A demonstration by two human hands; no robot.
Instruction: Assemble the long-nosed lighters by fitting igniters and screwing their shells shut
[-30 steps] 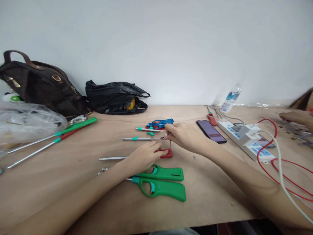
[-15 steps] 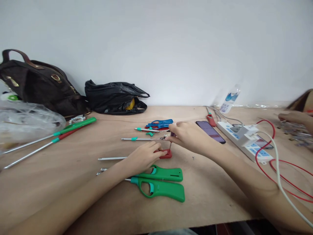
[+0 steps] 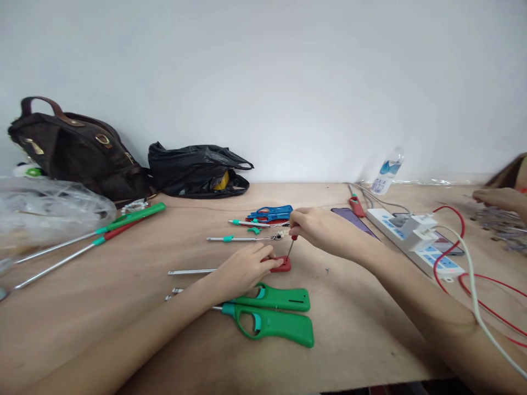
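My left hand [image 3: 246, 270] presses a red long-necked lighter [image 3: 283, 264] flat on the table; its metal tube [image 3: 191, 272] sticks out to the left. Closed around a small screwdriver [image 3: 292, 248], my right hand [image 3: 312, 226] holds the tip down on the red handle. Two green long-necked lighters [image 3: 275, 326] lie just nearer to me. Beyond my hands are loose metal tubes with teal pieces and thin wires [image 3: 239, 239], and blue handle shells [image 3: 270, 213]. A small screw [image 3: 327, 271] rests to the right of the red handle.
A white power strip [image 3: 411, 241] with plugs and red and white cables stands right, beside a phone [image 3: 353, 222] and a water bottle [image 3: 387, 173]. Bags [image 3: 193, 170] line the wall at left. Another person's hand [image 3: 500, 198] is over small parts at far right.
My right hand has tilted the screwdriver, and its red handle now shows below my fingers. My left hand stays on the red lighter. The whole view has shifted slightly.
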